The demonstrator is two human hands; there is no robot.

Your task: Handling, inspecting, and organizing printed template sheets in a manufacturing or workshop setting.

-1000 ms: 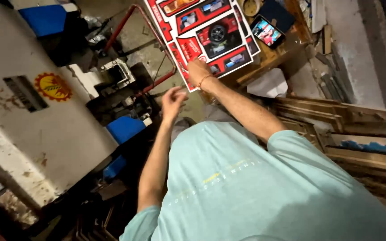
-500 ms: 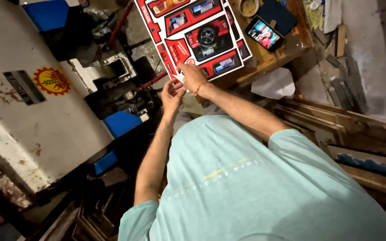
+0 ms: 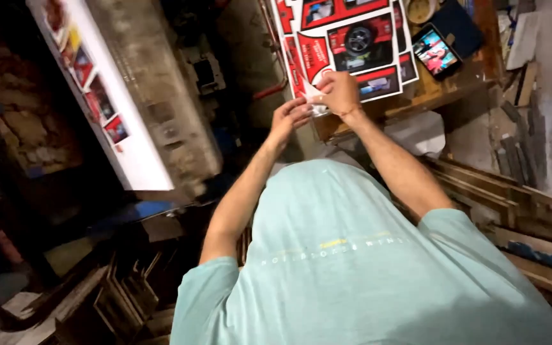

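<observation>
A stack of red, white and black printed sheets [image 3: 352, 38] lies on a wooden table [image 3: 429, 96]. My right hand [image 3: 340, 91] grips the near corner of the top sheet and bends it up. My left hand [image 3: 289, 118] is right beside it, its fingertips pinching the same white corner from below. Both forearms reach out from my pale green shirt [image 3: 352, 268].
A phone with a lit screen [image 3: 437, 52] lies on the table right of the sheets, with a tape roll [image 3: 424, 7] behind it. A white panel with small pictures [image 3: 107, 108] stands at left. Wooden frames are stacked at right [image 3: 512, 204] and lower left [image 3: 129, 287].
My left hand has come up to the sheet corner where my right hand is. My head has turned, and the grey machine at left has given way to the white panel.
</observation>
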